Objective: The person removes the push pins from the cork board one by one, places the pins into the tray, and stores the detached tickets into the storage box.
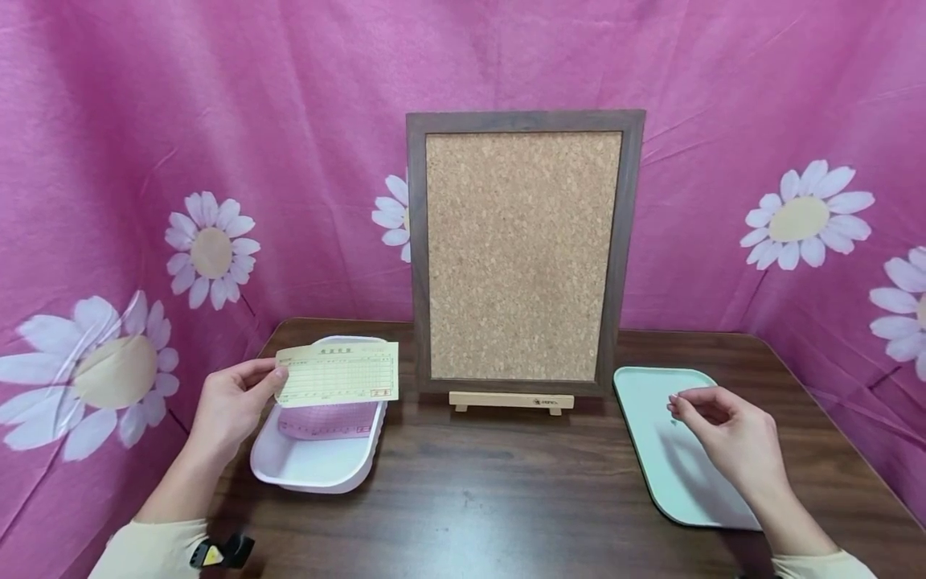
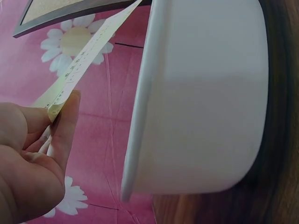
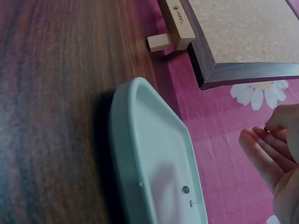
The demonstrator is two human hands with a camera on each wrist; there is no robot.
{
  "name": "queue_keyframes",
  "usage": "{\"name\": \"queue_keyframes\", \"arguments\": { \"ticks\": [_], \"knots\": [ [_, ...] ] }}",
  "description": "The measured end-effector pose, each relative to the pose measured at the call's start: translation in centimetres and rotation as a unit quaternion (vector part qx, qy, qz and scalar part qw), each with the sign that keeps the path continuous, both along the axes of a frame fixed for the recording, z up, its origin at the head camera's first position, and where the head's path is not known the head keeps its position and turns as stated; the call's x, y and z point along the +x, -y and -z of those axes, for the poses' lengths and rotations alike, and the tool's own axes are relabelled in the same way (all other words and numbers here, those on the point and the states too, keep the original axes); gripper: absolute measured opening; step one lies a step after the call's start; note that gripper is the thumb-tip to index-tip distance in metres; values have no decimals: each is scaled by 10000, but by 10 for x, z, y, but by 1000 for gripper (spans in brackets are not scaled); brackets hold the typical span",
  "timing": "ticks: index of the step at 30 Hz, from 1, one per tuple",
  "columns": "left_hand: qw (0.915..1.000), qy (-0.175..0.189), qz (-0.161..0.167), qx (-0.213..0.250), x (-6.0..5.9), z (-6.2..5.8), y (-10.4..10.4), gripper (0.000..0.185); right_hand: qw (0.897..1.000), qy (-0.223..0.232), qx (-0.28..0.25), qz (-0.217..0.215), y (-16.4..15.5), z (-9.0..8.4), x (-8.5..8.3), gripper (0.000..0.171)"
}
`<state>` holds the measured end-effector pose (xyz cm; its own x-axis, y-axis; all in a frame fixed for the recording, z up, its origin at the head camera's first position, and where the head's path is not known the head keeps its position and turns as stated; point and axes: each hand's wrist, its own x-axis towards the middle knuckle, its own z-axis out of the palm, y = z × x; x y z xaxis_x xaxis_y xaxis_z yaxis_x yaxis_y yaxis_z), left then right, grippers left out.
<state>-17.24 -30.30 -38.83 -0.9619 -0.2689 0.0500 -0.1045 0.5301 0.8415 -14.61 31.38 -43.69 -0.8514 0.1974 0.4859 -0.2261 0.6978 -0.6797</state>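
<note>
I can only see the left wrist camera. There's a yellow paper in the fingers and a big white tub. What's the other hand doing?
Observer: The right hand hovers over a pale green tray, fingertips pinched together.
Child: Is anything in that tray?
Observer: Yes, the right wrist view shows small pins lying in it.
Child: What's the dark frame at the top of my picture?
Observer: A cork board standing upright on a small wooden easel, between the white tub and the tray.

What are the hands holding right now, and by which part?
The left hand pinches the yellow slip by its left edge. Whether the right hand holds anything cannot be told.
</note>
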Motion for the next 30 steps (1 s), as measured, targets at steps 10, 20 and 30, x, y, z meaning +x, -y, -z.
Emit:
{"name": "queue_keyframes", "arguments": {
  "ticks": [10,20,30],
  "knots": [
    [9996,110,-95,-225,8,6,13,44,9991,237,352,76,-10,7,4,9],
    [9989,292,-136,-328,10,12,26,46,9952,507,792,259,-23,17,11,11],
    [9990,114,10,-429,17,19,35,44,9937,523,974,198,-26,21,14,9]
  ]
}}
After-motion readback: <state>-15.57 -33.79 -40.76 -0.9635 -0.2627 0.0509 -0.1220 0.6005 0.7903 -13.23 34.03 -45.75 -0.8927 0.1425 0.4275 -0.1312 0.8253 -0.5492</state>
